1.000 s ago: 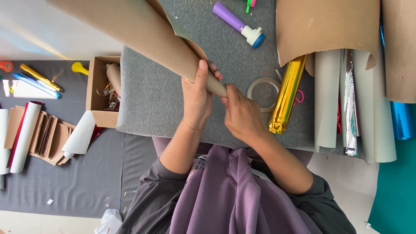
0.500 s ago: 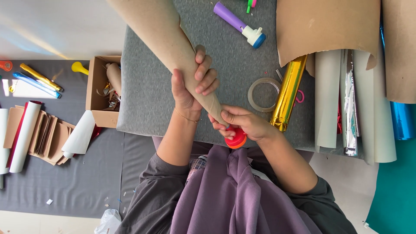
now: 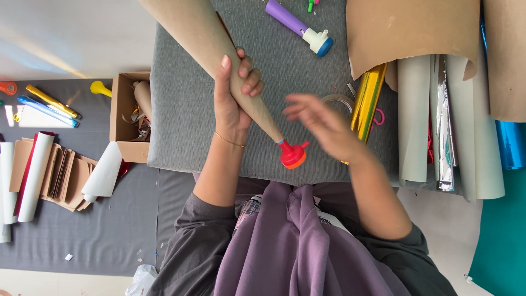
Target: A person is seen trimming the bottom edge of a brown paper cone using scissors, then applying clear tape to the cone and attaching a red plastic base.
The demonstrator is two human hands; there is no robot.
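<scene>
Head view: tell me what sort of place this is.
Probably a craft workspace for making paper party horns. The left hand grips a brown paper cone with a red mouthpiece, the right hand is beside it, and foil rolls and a finished purple horn lie around.

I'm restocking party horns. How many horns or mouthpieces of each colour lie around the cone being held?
Red mouthpiece on the held cone: 1
Purple horn: 1
Gold horn: 1
Blue horn: 1
Yellow mouthpiece: 1
Total: 5
</scene>
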